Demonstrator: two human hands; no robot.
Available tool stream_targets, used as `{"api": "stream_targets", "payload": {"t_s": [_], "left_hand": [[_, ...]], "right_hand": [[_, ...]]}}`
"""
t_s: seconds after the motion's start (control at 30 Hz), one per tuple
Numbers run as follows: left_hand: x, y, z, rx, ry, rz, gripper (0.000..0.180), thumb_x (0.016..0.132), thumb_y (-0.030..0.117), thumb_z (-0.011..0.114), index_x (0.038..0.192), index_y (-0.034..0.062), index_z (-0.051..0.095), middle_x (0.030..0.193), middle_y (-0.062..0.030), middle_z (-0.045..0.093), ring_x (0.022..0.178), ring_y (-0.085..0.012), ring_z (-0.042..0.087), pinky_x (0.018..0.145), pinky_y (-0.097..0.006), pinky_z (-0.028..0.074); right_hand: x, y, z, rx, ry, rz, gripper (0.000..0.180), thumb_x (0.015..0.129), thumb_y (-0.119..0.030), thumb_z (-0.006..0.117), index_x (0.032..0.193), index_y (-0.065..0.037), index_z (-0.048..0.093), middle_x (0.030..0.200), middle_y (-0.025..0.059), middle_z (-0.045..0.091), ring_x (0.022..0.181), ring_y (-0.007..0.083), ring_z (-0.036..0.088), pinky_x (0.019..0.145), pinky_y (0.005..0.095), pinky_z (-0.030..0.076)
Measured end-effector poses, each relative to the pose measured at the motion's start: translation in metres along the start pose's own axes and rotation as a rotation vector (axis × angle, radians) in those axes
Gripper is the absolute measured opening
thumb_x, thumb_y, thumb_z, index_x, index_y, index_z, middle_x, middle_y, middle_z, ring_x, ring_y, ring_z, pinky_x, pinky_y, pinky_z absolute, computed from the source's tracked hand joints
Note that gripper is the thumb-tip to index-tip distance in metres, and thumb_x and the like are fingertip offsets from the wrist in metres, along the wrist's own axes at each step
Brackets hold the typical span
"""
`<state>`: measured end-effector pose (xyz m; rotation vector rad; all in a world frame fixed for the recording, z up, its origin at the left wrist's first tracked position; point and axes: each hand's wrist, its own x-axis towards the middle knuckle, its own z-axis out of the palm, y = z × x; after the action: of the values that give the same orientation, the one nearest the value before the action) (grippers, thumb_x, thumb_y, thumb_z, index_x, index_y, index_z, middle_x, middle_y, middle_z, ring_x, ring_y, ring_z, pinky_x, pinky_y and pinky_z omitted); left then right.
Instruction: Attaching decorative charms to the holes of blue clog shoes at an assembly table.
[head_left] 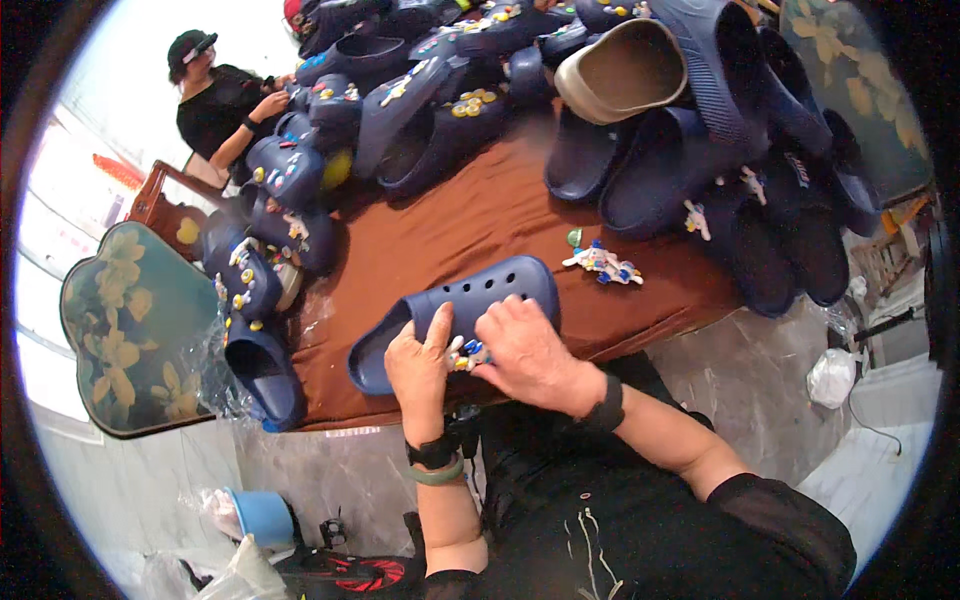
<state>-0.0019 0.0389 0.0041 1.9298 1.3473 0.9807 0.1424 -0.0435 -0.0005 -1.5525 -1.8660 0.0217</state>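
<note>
A navy blue clog with round holes lies on the brown cloth close to the table's near edge. Its toe points right. My left hand grips the near side of the clog, thumb pointing up along its upper. My right hand is bent over the toe part, fingers closed on a small white, blue and yellow shoe charm at the clog's near side. The fingertips partly hide this charm. Right of the clog sits a small heap of similar charms, with a green piece beside it.
Navy clogs, many with charms, line the table's left and far sides. More clogs pile up at right, with a beige clog on top. A person works at the far left. A blue bucket stands on the floor.
</note>
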Motion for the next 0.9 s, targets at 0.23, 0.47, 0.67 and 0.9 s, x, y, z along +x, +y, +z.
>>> {"api": "stream_targets", "payload": {"t_s": [0.23,0.47,0.67,0.9], "left_hand": [[-0.001,0.002,-0.002,-0.097,0.020,0.093,0.037,0.089,0.032,0.072,0.081,-0.0042,0.068,0.066,-0.0105,0.066,0.055,-0.0154,0.059,0.055,-0.032,0.047],[0.002,0.006,-0.003,-0.164,-0.038,-0.190,0.035,0.090,0.030,0.071,0.081,-0.0034,0.069,0.066,-0.0086,0.066,0.055,-0.0139,0.060,0.054,-0.030,0.046],[0.001,0.010,-0.004,-0.230,-0.062,-0.199,0.034,0.092,0.030,0.070,0.083,-0.0029,0.069,0.066,-0.0071,0.066,0.055,-0.0134,0.061,0.053,-0.030,0.047],[-0.002,0.018,-0.007,-0.285,-0.048,-0.264,0.033,0.093,0.030,0.069,0.086,-0.0028,0.068,0.067,-0.0041,0.065,0.054,-0.0098,0.059,0.048,-0.024,0.045]], "right_hand": [[-0.006,-0.010,0.017,0.038,0.098,0.035,0.029,0.074,-0.021,0.073,0.092,-0.007,0.054,0.089,0.0111,0.052,0.089,0.0286,0.052,0.078,0.0409,0.039],[-0.029,-0.016,0.028,0.317,0.076,-0.096,0.021,0.074,-0.005,0.066,0.092,-0.004,0.055,0.090,0.0134,0.053,0.088,0.0328,0.052,0.076,0.0414,0.042],[-0.033,0.019,-0.022,0.452,0.216,0.217,0.022,0.084,-0.018,0.072,0.096,-0.005,0.060,0.088,0.0137,0.060,0.080,0.0322,0.060,0.071,0.0410,0.049],[-0.036,0.072,-0.038,-0.200,0.423,0.269,0.032,0.079,-0.017,0.075,0.105,-0.005,0.061,0.110,0.0135,0.058,0.104,0.0342,0.053,0.091,0.0450,0.042]]}}
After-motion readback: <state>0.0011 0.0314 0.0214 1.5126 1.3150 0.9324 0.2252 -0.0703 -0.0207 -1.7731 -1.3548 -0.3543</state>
